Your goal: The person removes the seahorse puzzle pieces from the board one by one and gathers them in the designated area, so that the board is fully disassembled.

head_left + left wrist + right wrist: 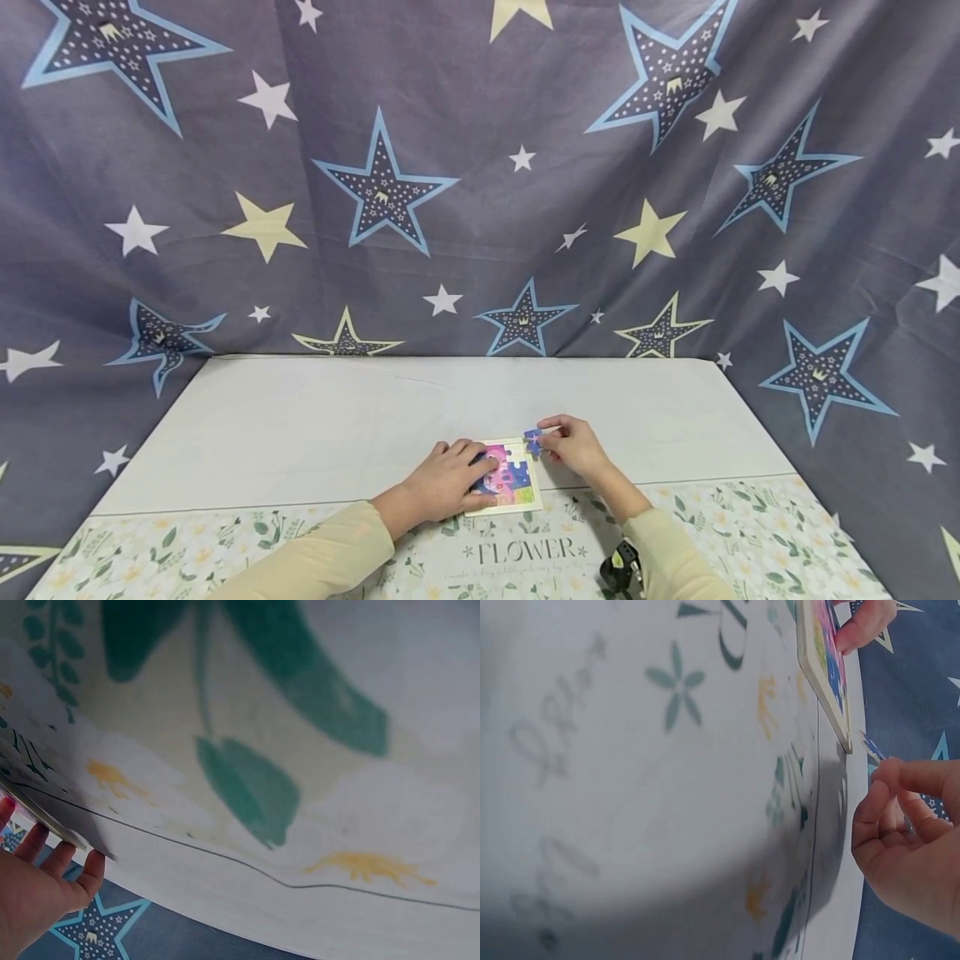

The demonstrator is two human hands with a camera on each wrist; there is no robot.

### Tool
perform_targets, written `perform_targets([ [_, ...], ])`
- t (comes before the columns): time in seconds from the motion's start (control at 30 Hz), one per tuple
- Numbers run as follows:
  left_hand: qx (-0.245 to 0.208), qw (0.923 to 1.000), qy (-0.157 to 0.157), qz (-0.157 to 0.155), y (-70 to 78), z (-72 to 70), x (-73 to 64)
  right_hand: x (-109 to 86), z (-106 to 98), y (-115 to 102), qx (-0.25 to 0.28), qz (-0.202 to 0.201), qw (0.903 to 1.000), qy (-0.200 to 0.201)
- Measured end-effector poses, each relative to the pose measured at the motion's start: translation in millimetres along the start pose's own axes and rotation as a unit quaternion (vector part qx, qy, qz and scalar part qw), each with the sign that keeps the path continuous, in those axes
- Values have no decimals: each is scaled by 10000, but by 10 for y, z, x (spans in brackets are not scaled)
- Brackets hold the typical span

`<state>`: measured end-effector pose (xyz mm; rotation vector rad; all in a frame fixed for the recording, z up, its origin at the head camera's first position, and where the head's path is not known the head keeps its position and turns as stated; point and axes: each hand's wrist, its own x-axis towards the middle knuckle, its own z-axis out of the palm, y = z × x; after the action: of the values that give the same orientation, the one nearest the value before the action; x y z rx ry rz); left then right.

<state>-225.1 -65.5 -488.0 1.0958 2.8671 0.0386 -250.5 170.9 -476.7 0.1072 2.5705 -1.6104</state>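
Note:
A small square jigsaw puzzle (pixel 517 477) in a pale frame lies on the table, its picture pink, blue and green. Over its left side rests my left hand (pixel 447 481), fingers spread across the pieces and thumb near the lower edge. In the left wrist view, that hand (pixel 45 889) touches the frame's rim (pixel 45 817). My right hand (pixel 573 447) pinches a blue puzzle piece (pixel 533 440) between thumb and fingers, just off the frame's upper right corner. The right wrist view shows the piece (pixel 872 748) edge-on at the fingertips, apart from the frame (pixel 821 682).
The tabletop is white (pixel 300 425) at the back, with a floral cloth (pixel 525 575) printed "FLOWER" in front. Near my right sleeve lies a black object (pixel 619 568), partly hidden. A star-patterned curtain (pixel 465 108) hangs behind and at both sides.

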Motion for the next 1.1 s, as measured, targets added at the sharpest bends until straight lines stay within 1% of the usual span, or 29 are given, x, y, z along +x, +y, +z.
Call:
perform_targets([
  [0.03,6,10000,-2,0,1,1,0,0,-9,2,25,51,10000,16],
  [0.27,-17,10000,31,13,0,-11,2,-2,-100,17,-82,24,9998,154],
  [0.37,-47,10000,60,43,-4,-20,-4,26,-138,56,-64,148,9997,193],
  [0.5,-155,9999,42,51,-11,-24,-7,39,-199,102,-33,238,9994,235],
  [0.8,-470,9989,-41,-37,-2,-45,7,6,-366,148,182,229,9993,247],
  [0.97,-558,9984,-4,-105,0,-45,13,3,-443,176,221,283,9990,277],
  [1.1,-563,9984,33,-89,-4,-46,14,-1,-496,199,230,296,9989,273],
])
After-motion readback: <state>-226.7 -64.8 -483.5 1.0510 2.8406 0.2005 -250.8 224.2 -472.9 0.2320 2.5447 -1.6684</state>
